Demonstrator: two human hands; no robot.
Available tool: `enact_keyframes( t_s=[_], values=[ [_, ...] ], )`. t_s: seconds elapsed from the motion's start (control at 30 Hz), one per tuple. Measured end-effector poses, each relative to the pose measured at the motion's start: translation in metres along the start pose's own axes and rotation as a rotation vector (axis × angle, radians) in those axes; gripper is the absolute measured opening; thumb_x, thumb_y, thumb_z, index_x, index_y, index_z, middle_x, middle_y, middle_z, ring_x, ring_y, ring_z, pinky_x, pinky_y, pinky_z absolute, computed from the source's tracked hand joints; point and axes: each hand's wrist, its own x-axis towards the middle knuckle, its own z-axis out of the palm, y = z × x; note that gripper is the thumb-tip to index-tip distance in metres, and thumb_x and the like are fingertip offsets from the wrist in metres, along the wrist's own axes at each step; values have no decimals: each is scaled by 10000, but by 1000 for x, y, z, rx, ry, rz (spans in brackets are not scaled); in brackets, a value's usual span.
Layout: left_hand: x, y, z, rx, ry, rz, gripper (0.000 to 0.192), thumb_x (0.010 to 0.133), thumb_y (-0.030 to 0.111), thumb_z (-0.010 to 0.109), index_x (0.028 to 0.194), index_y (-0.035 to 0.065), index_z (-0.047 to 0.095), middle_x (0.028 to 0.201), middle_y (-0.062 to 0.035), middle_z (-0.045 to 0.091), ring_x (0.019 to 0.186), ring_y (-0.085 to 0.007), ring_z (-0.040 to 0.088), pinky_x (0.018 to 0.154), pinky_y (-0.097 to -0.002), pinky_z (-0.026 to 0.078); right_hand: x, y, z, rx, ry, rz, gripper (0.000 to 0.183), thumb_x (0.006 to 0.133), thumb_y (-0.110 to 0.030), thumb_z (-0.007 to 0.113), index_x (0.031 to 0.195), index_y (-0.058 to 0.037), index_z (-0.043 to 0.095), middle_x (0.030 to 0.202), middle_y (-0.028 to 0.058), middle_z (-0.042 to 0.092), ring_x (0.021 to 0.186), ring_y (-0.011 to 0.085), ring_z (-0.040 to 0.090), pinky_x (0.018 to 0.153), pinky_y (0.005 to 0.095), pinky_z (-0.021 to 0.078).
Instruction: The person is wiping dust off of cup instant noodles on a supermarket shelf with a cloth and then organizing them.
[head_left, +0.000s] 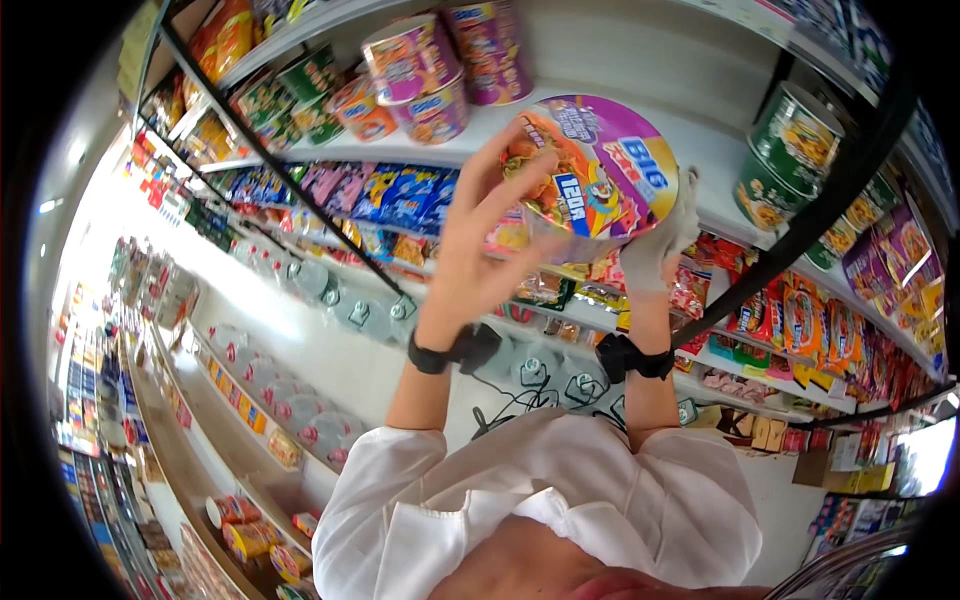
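Note:
A large purple instant-noodle tub (600, 161) with a printed lid is raised in front of a white shelf (600, 90), tilted with its lid towards me. My right hand (664, 240), with a grey-white cloth or glove on it, grips the tub from its right side and below. Bare and slightly blurred, my left hand (480, 232) is at the tub's left side with its fingers spread; whether the fingertips touch it I cannot tell. Stacked purple noodle tubs (431, 112) stand on the shelf behind, up and to the left. Black bands circle both wrists.
Green noodle tubs (795, 142) are stacked at the shelf's right. Black metal uprights (300, 184) cross at left and right. Blue snack packets (405, 191) fill a lower shelf. Large plastic water bottles (360, 311) and dark cords (517, 394) lie low down. Another shelf unit (225, 442) is at left.

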Motion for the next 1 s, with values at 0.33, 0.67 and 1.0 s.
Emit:
enact_keyframes(
  t_s=[0.33, 0.67, 1.0],
  values=[
    [-119, 28, -50, -450, 573, -557, 1375, 550, 112, 964, 1590, 33, 67, 1459, -207, 404, 1297, -286, 515, 1081, -410, 459, -108, -144, 46, 1001, -449, 642, 501, 1089, -333, 392, 1445, 20, 399, 1324, 126, 549, 1194, 207, 539, 1022, 356, 436],
    [-213, 53, -104, -1049, 528, -557, 1603, 435, 319, 1031, 1604, 39, -29, 1614, -202, 240, 1435, -299, 395, 1166, -436, 353, -113, -189, 29, 305, -440, 46, 277, 966, -192, 560, 1153, 10, 596, 925, 119, 636, 862, 220, 644, 754, 337, 503],
    [-234, 89, -88, -456, 442, -788, 1265, 515, 177, 1012, 1490, 26, 221, 1376, -132, 521, 1274, -211, 529, 1079, -405, 442, -148, -198, 18, 368, -405, 272, 549, 987, -181, 587, 1443, 63, 402, 1364, 185, 556, 1223, 276, 567, 1029, 409, 488]
  ],
)
